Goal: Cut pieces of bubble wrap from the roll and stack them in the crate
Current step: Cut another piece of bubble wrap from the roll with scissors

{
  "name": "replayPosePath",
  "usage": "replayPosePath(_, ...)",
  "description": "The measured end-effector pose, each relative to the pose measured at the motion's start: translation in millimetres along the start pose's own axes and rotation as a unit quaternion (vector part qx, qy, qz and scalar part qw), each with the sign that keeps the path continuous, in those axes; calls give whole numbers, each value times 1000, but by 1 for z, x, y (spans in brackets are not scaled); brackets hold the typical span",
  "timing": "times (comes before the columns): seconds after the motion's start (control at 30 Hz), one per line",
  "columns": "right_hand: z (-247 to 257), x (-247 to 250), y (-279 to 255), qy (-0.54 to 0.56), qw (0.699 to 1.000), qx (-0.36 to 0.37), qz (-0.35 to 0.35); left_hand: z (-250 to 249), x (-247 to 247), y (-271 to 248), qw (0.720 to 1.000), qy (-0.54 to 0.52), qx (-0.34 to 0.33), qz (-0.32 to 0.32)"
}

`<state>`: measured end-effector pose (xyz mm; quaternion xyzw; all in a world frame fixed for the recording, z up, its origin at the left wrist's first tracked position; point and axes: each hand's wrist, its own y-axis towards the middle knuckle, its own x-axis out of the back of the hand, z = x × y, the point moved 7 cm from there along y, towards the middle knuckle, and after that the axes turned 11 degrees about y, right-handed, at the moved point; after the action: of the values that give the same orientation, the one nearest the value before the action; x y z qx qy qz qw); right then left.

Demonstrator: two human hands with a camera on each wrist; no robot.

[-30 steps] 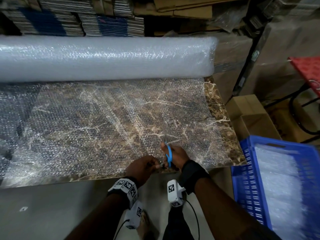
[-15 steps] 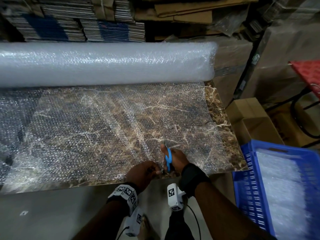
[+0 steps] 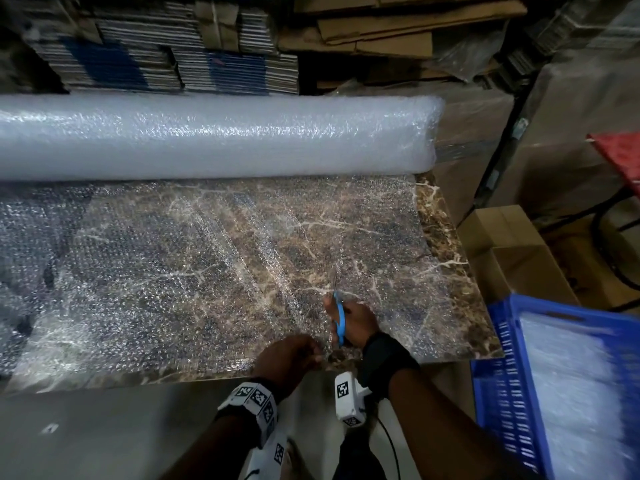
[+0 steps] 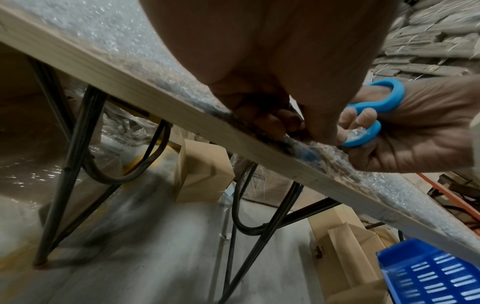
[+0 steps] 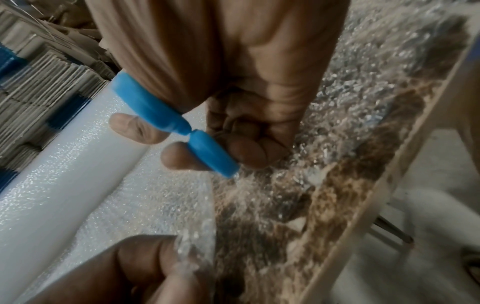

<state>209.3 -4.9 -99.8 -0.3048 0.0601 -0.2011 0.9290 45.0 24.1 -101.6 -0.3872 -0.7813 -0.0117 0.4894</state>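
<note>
Head view: right hand (image 3: 353,323) grips blue scissors (image 3: 340,318), left hand (image 3: 287,358) pinches bubble wrap (image 3: 173,271); no legible writing.

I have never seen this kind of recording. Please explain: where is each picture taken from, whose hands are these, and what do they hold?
No machine here: a person wears three cameras, one on the head and one on each wrist. The head view looks down at a marble-patterned table with a bubble wrap roll at the back, its sheet spread forward. The right hand holds blue scissors, cutting from the near edge. The left hand pinches the sheet beside the cut. A blue crate stands on the right, holding bubble wrap.
</note>
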Motion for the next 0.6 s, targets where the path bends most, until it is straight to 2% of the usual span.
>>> replayPosePath(0.27,1,-1,-8,10,999,-18,24,-4,3,-1,1000,17,-9,1)
replayPosePath(0.6,-13,16,-17,15,1000,-14,7,-4,2,-2,999,18,-26,11)
